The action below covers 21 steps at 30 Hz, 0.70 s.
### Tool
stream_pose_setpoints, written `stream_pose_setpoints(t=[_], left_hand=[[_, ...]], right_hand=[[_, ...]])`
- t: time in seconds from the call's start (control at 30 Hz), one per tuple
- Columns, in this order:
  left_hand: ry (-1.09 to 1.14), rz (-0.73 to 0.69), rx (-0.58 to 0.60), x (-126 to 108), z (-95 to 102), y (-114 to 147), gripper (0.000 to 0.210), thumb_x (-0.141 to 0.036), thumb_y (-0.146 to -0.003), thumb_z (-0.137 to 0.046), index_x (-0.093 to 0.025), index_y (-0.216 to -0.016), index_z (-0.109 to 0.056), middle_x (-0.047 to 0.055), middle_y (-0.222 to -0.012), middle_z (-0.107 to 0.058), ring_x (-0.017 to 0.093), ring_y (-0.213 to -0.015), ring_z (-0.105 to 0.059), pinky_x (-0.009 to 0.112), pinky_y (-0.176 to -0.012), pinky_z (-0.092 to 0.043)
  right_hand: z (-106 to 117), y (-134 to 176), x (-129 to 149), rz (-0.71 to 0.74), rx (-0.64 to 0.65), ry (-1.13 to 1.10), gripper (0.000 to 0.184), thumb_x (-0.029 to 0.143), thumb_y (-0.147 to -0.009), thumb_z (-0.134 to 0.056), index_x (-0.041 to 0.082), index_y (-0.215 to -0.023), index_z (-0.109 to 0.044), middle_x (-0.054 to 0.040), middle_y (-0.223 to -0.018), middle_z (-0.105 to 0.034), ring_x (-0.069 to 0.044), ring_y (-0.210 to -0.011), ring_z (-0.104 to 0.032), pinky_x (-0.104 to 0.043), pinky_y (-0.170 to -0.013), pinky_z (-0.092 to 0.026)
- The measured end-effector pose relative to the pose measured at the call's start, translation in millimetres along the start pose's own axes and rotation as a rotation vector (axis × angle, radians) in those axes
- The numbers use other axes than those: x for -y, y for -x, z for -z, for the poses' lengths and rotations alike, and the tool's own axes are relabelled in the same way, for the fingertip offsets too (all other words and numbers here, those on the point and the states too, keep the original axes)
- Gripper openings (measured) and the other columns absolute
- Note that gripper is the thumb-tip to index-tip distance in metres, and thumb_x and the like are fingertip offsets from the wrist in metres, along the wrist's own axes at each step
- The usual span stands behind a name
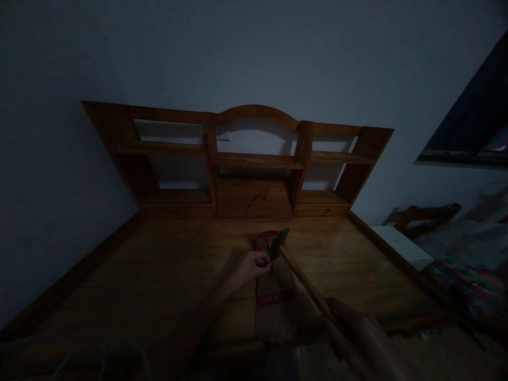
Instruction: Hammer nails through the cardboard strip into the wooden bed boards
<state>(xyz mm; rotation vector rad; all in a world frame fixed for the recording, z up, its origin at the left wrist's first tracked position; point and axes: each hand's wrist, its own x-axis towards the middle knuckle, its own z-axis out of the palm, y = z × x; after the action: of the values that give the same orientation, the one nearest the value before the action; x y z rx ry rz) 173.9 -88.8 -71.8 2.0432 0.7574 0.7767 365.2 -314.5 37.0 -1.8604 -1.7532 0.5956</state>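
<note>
My right hand point(363, 336) is wrapped round the wooden handle of a hammer point(304, 280). The hammer's dark metal head is raised close to the fingertips of my left hand. My left hand point(249, 266) is closed in a pinch, thumb against fingers; whatever sits between them is too small and dark to make out. Under both the hammer head and my left hand lies a long brown piece point(275, 315) with red bands and many dark specks. It stretches over the tabletop to the near edge, and the dim light hides what it is made of.
The wooden desk point(166, 280) has raised side rims. A wooden shelf unit point(254, 161) with several compartments stands at its back against the wall. To the right are a white surface point(405, 246), a wooden chair back point(428, 214) and a blurred pile with plastic point(472, 280).
</note>
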Motion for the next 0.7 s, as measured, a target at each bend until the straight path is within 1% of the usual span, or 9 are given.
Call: stream_pose_setpoints(t=[0.1,0.23,0.33,0.47,0.5,0.6,0.7], left_hand=[[-0.029,-0.001,0.030,-7,3.4,1,0.015,-0.026,-0.079,-0.059,-0.014,-0.077,-0.068,-0.001,-0.065,-0.063,0.011,-0.063,-0.058,0.017,-0.056,-0.040],[-0.132,-0.065,-0.033,-9,5.2,-1,0.011,-0.024,-0.076,-0.063,-0.016,-0.073,-0.069,0.000,-0.070,-0.061,0.011,-0.066,-0.056,0.018,-0.057,-0.039],[-0.151,-0.099,-0.057,-5,4.3,-3,0.008,-0.022,-0.074,-0.065,-0.016,-0.073,-0.070,0.002,-0.076,-0.060,0.012,-0.069,-0.056,0.018,-0.060,-0.041],[-0.159,-0.084,-0.052,0,3.3,-3,0.008,-0.022,-0.074,-0.065,-0.017,-0.075,-0.070,0.001,-0.076,-0.059,0.011,-0.066,-0.055,0.018,-0.058,-0.041],[-0.162,-0.079,-0.052,0,3.3,-3,0.008,-0.022,-0.074,-0.065,-0.017,-0.075,-0.070,0.001,-0.076,-0.058,0.010,-0.065,-0.055,0.018,-0.057,-0.041],[-0.167,-0.066,-0.055,0,3.6,-2,0.007,-0.022,-0.073,-0.065,-0.016,-0.074,-0.069,0.000,-0.075,-0.056,0.009,-0.063,-0.054,0.018,-0.056,-0.040],[-0.182,-0.062,-0.062,-2,4.0,-2,0.007,-0.022,-0.073,-0.066,-0.016,-0.071,-0.068,-0.001,-0.072,-0.055,0.009,-0.061,-0.053,0.018,-0.054,-0.038]], right_hand=[[1,-1,4,-0.011,0.019,0.011,0.027,0.036,-0.092,-0.043,0.020,-0.098,-0.064,-0.0055,-0.075,-0.072,-0.020,-0.066,-0.069,-0.023,-0.057,-0.048],[6,-1,8,-0.037,0.027,-0.001,0.024,0.034,-0.092,-0.043,0.021,-0.095,-0.063,-0.0037,-0.067,-0.070,-0.020,-0.061,-0.068,-0.023,-0.057,-0.049],[10,-1,13,-0.028,0.014,-0.011,0.023,0.034,-0.092,-0.043,0.021,-0.093,-0.062,-0.0036,-0.065,-0.069,-0.019,-0.061,-0.068,-0.022,-0.057,-0.050],[11,-2,14,-0.034,0.009,-0.017,0.026,0.033,-0.092,-0.044,0.019,-0.104,-0.062,-0.0064,-0.079,-0.073,-0.020,-0.074,-0.071,-0.021,-0.061,-0.051],[10,-2,13,-0.030,0.006,-0.014,0.027,0.033,-0.092,-0.044,0.018,-0.106,-0.062,-0.0067,-0.080,-0.073,-0.020,-0.075,-0.071,-0.021,-0.062,-0.052],[4,-3,9,-0.012,0.004,-0.007,0.029,0.034,-0.092,-0.045,0.018,-0.107,-0.064,-0.0067,-0.075,-0.073,-0.020,-0.070,-0.070,-0.022,-0.058,-0.051],[0,-3,4,0.013,0.024,-0.026,0.028,0.033,-0.092,-0.044,0.019,-0.107,-0.064,-0.0070,-0.080,-0.073,-0.020,-0.070,-0.070,-0.022,-0.057,-0.050]])
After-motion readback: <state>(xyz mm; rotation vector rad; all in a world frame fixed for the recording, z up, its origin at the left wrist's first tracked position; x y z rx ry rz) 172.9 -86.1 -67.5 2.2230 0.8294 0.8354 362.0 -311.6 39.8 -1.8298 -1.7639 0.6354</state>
